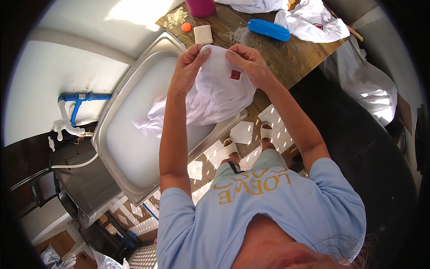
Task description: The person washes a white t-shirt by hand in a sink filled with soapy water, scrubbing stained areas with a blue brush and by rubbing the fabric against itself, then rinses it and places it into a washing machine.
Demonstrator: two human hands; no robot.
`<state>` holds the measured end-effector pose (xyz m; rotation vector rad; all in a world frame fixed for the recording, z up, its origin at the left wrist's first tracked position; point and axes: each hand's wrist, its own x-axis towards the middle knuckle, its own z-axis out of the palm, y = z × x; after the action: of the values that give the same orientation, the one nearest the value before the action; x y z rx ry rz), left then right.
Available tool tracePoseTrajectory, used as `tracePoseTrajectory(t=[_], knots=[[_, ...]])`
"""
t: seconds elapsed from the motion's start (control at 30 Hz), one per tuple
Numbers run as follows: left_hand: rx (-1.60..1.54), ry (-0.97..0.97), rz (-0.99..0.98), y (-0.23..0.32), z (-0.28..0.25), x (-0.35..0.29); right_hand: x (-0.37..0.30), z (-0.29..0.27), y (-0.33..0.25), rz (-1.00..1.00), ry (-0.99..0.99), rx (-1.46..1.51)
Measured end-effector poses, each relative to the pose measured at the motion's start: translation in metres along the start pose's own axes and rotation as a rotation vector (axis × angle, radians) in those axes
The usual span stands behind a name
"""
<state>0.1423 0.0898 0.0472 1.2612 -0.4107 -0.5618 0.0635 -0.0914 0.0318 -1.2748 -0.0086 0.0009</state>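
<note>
Between my two hands a wet white garment [219, 89] is held up by its upper edge, with a small red patch [235, 75] near the right side. My left hand [190, 67] pinches the edge between thumb and fingers. Opposite it, my right hand [249, 62] pinches the same edge close to the patch. The lower folds hang into a grey basin [102, 121] filled with cloudy whitish water [134, 107], and some cloth trails in the water. What kind of garment it is, I cannot tell.
On the wooden table [286, 58] lie a blue brush [268, 30], a beige block [203, 34], an orange round piece [186, 27], yellowish scraps [177, 17] and white cloths [311, 22]. A magenta container [200, 6] stands behind. Left of the basin are a white tap [65, 125] and blue pipe [85, 97].
</note>
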Motion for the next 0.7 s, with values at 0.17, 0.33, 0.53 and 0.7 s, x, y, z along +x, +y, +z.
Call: tracePoseTrajectory(t=[0.17, 0.33, 0.53, 0.7], knots=[[-0.016, -0.048, 0.041, -0.008, -0.004, 0.004, -0.006, 0.005, 0.002, -0.013, 0.068, 0.103], [-0.027, -0.038, 0.058, -0.012, 0.002, 0.01, -0.01, 0.001, 0.0, 0.003, 0.119, 0.162], [0.043, 0.211, 0.067, -0.009, 0.025, 0.021, -0.002, -0.012, 0.013, 0.029, 0.196, 0.429], [0.713, 0.349, 0.516, -0.023, 0.086, 0.022, 0.034, -0.005, 0.042, 0.108, 0.395, 0.68]])
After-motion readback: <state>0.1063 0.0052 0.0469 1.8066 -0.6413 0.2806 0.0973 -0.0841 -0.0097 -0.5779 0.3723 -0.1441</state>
